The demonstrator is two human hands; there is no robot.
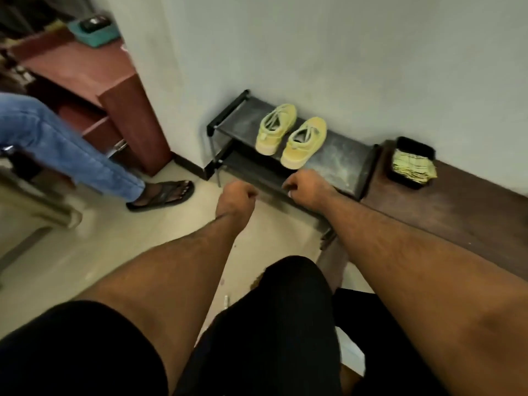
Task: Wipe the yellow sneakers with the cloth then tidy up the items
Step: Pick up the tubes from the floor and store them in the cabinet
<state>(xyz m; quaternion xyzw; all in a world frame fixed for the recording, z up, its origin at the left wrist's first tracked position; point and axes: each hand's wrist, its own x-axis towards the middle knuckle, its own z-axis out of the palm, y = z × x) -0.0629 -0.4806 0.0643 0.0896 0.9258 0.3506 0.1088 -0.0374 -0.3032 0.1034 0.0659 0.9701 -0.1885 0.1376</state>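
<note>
Two yellow sneakers, the left one (275, 128) and the right one (304, 142), stand side by side on the top shelf of a low black shoe rack (341, 162) against the wall, heels toward me. A folded yellow-green checked cloth (413, 168) lies in a black tray (415, 147) to the right of the rack. My left hand (235, 197) is curled into a fist above the floor, in front of the rack. My right hand (305, 188) is also curled, at the rack's front edge just below the right sneaker. Neither hand holds anything that I can see.
The tray sits on a dark wooden ledge (463, 207) along the wall. Another person's leg in jeans (65, 150) and a black sandal (164, 194) stand at the left. A reddish cabinet (114, 90) with an open drawer fills the back left. My knees in black shorts (274, 324) are below.
</note>
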